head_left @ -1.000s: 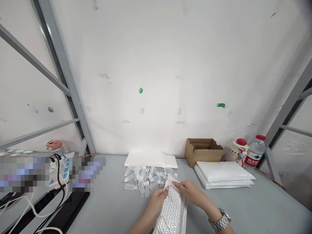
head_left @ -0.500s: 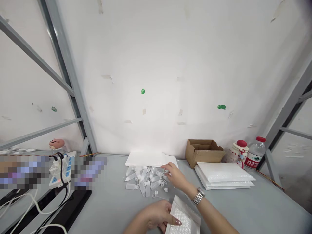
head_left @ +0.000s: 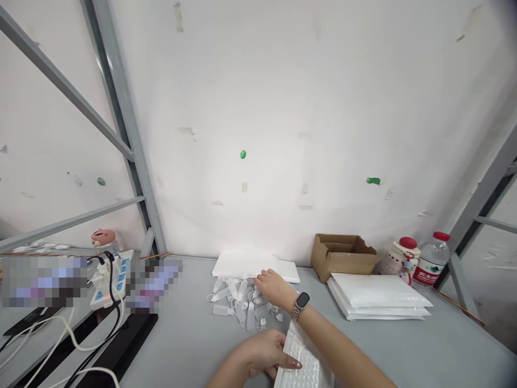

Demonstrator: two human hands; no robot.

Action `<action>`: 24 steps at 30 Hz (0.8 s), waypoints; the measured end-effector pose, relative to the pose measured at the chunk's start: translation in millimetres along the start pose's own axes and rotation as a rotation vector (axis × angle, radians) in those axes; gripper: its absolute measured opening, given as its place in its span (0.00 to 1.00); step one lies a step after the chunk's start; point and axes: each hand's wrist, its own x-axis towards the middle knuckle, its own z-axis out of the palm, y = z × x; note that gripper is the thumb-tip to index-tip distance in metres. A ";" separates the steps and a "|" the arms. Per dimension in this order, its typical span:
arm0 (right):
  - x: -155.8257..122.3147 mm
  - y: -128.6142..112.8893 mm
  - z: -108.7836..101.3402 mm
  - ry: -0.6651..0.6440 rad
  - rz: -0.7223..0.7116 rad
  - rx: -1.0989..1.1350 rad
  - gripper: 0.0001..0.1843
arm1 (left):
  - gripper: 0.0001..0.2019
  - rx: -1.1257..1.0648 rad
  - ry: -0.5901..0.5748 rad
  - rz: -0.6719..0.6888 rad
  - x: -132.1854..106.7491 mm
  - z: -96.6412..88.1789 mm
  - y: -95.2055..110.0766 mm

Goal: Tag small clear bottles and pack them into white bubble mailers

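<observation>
My left hand (head_left: 267, 351) is closed on a white bubble mailer (head_left: 304, 358) at the bottom edge, its thumb lying across the front. My right hand (head_left: 274, 286), with a watch on the wrist, reaches over a pile of small translucent plastic bottles (head_left: 250, 317) with ring-like caps. Its fingers curl down at the pile's upper right part, and whatever is between the fingertips is hidden. The right forearm passes over part of the mailer. One bottle (head_left: 223, 310) lies flat at the pile's left side.
White sheets or envelopes (head_left: 242, 264) lie behind the pile. To the right are stacked white mailers (head_left: 375, 293), a cardboard box (head_left: 347, 264), a red-lidded jar (head_left: 398, 257) and a water bottle (head_left: 432, 264). A power strip (head_left: 121, 280) with cables sits left.
My right hand has moved left over the pile, and its fingers are now more curled. My left hand keeps hold of the mailer. The view has shifted slightly.
</observation>
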 end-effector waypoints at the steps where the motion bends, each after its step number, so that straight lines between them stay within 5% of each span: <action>1: -2.4 0.9 -1.4 0.009 0.017 0.004 0.09 | 0.23 -0.003 0.013 0.000 0.5 -0.2 0.3; 7: -33.1 8.6 -17.4 0.153 0.258 0.078 0.12 | 0.25 -0.138 0.156 0.074 1.9 -1.7 6.4; 12: -55.7 16.8 -16.3 0.423 0.693 0.806 0.12 | 0.25 -0.222 0.213 0.124 3.0 -1.3 7.3; 14: -58.2 22.5 -12.9 0.438 0.801 0.915 0.16 | 0.26 -0.222 0.200 0.120 3.7 -1.6 6.2; 24: -79.8 37.1 -20.4 0.555 0.894 1.504 0.17 | 0.25 -0.285 0.211 0.183 9.9 -7.4 1.8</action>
